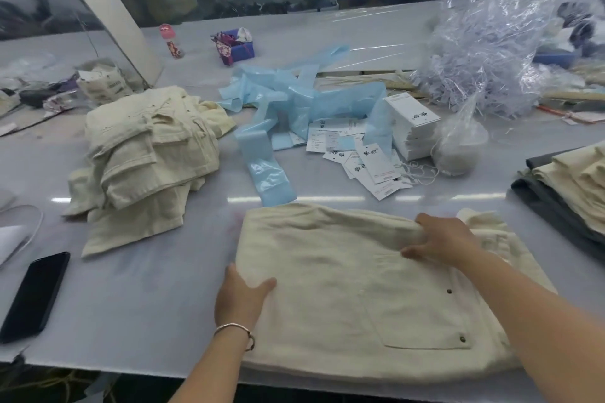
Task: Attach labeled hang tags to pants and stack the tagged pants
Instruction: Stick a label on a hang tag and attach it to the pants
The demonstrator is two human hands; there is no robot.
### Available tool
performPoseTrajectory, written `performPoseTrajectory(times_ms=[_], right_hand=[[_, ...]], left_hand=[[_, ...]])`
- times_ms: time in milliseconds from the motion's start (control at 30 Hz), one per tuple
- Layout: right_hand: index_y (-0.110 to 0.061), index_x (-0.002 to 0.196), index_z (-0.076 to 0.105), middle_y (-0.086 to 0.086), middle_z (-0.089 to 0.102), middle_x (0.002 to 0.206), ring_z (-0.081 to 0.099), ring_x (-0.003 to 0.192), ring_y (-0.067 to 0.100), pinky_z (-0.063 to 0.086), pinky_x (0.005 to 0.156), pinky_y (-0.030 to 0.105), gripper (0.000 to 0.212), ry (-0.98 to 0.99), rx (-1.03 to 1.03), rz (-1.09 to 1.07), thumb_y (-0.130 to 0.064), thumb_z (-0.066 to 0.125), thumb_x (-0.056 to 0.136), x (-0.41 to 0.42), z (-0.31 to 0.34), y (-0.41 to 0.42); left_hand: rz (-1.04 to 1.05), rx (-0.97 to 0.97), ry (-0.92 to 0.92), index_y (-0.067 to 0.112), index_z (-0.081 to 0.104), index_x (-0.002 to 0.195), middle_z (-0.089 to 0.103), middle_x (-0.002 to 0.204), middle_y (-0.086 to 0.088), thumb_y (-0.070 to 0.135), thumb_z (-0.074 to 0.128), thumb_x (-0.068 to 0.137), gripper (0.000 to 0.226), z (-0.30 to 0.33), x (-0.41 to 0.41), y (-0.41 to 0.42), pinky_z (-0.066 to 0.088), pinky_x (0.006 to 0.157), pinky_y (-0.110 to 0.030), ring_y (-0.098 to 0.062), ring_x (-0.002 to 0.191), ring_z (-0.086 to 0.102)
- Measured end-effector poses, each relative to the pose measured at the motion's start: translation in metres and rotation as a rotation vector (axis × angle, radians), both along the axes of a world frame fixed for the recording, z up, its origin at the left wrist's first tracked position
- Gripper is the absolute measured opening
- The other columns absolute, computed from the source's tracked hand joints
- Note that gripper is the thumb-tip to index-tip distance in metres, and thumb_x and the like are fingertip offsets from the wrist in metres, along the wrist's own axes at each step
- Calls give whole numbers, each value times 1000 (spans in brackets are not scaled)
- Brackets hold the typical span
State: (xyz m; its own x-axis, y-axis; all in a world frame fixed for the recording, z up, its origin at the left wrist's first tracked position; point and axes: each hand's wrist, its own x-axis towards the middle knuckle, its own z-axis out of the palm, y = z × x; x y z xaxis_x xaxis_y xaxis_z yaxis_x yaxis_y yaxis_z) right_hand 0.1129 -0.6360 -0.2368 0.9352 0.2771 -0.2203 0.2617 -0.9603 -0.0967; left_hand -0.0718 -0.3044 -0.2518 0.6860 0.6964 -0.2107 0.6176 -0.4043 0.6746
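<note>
A folded pair of cream pants lies on the table in front of me. My left hand grips its left edge, thumb on top of the cloth. My right hand bunches a fold of the fabric at the pants' upper right. Loose white hang tags lie scattered beyond the pants, next to a neat stack of tags. A pile of cream pants sits at the left.
Crumpled blue plastic bags lie mid-table. Clear plastic wrap is heaped at the back right. Folded cream and grey garments sit at the right edge. A black phone lies at the near left.
</note>
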Motion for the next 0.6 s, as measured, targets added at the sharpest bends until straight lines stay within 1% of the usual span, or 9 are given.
performPoseTrajectory(times_ms=[67, 133, 233, 300, 367, 433, 500, 533, 600], right_hand=[[-29, 85, 46, -6, 65, 92, 59, 88, 20, 37, 66, 30, 50, -40, 13, -16, -71, 65, 66, -27, 5, 0], [-28, 76, 44, -9, 62, 80, 56, 78, 20, 34, 63, 32, 47, -140, 42, -47, -70, 63, 67, -56, 11, -3], [-27, 67, 48, -9, 56, 63, 58, 70, 23, 33, 58, 33, 51, -278, 170, -187, -75, 65, 64, -104, 26, -24], [-31, 57, 39, -11, 44, 51, 56, 58, 25, 31, 52, 32, 56, -443, 228, -286, -84, 57, 61, -140, 37, -44], [-34, 56, 32, -11, 35, 46, 51, 46, 26, 30, 46, 29, 54, -620, 275, -362, -85, 48, 60, -174, 49, -64], [-31, 54, 39, -7, 36, 43, 51, 41, 27, 32, 44, 28, 52, -721, 234, -445, -82, 46, 60, -202, 62, -89], [-24, 57, 61, 0, 48, 44, 55, 42, 28, 38, 46, 29, 61, -783, 153, -561, -83, 45, 60, -227, 79, -121], [-22, 62, 67, 2, 51, 45, 55, 42, 28, 39, 47, 28, 66, -821, 106, -612, -84, 45, 60, -239, 88, -138], [-18, 64, 69, 3, 50, 44, 53, 40, 26, 37, 46, 26, 71, -880, 51, -711, -86, 46, 59, -260, 108, -171]], left_hand=[[-43, 26, -122, 18, 52, 98, 64, 89, 1, 35, 80, 74, 41, 2, -8, -1, 42, 66, -33, -33, 91, 63], [-59, 59, -263, 18, 59, 101, 67, 90, 3, 33, 75, 80, 31, 8, -13, -4, 42, 66, -32, -31, 87, 64], [-90, 66, -430, 10, 65, 109, 69, 91, 5, 26, 75, 82, 33, 19, -9, -11, 42, 70, -30, -28, 86, 64], [-161, 8, -500, 11, 66, 107, 62, 81, 15, 22, 75, 82, 29, 30, 2, -20, 38, 70, -28, -22, 81, 61], [-262, -44, -542, 15, 66, 105, 60, 78, 17, 21, 75, 83, 24, 41, 19, -37, 38, 69, -29, -22, 79, 61], [-378, -94, -584, 20, 64, 103, 64, 80, 19, 23, 74, 84, 22, 52, 38, -64, 41, 69, -26, -21, 82, 62], [-510, -136, -604, 21, 63, 106, 69, 91, 12, 31, 73, 85, 25, 66, 54, -102, 45, 74, -24, -19, 89, 62], [-580, -151, -620, 22, 63, 106, 70, 91, 10, 37, 71, 84, 27, 73, 61, -122, 45, 74, -23, -18, 88, 62], [-712, -181, -659, 28, 59, 97, 66, 80, 13, 46, 63, 81, 25, 91, 76, -164, 42, 67, -24, -18, 79, 60]])
